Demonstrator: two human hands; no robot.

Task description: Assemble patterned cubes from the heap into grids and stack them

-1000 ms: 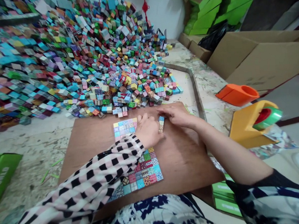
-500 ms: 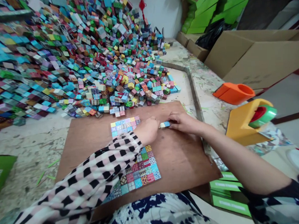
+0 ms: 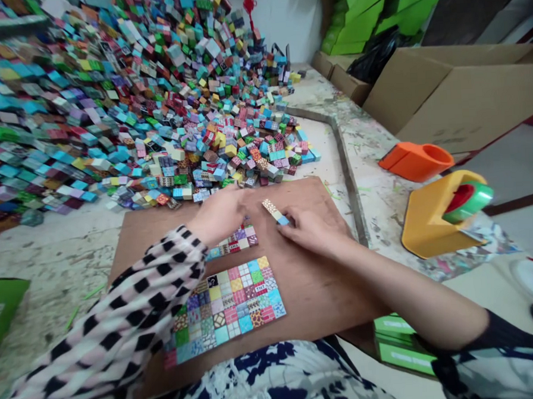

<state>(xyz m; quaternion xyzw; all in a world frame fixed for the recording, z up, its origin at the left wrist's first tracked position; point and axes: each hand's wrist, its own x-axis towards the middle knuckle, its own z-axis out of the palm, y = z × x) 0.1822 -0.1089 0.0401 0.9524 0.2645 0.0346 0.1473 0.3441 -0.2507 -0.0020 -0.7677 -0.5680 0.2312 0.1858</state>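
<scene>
Now, right hand: here at mid-frame, the person's right hand [image 3: 310,230] has a narrow pinch, thumb and fingers closed on one end of a short strip of cubes [image 3: 271,210].
Strip: just above the centre of the frame, slanting, its gold-spotted end to the upper left and its blue end at the fingertips; whether it touches the wood cannot be told.
Left hand: out over the upper patch [image 3: 235,243], left of centre, comes the left hand [image 3: 220,217], its back to the view; the fingers are mostly hidden, so whether they grip anything cannot be told.
Upper patch: partly covered by that hand, its lower edge showing a "TNT" square.
Lower patch: below it, apart by a band of bare wood, the larger lower patch [image 3: 236,302] lies flat in many-coloured squares, its left side under the checkered sleeve [image 3: 133,307].
Board: all this on a brown board [image 3: 315,280] across the middle of the frame.
Cube pile: what a heap, the cube pile [image 3: 154,110] filling the upper left!
Right side: an orange holder [image 3: 403,162], then a yellow dispenser [image 3: 422,227] with green tape [image 3: 474,203], and a cardboard box [image 3: 467,99] at upper right.
</scene>
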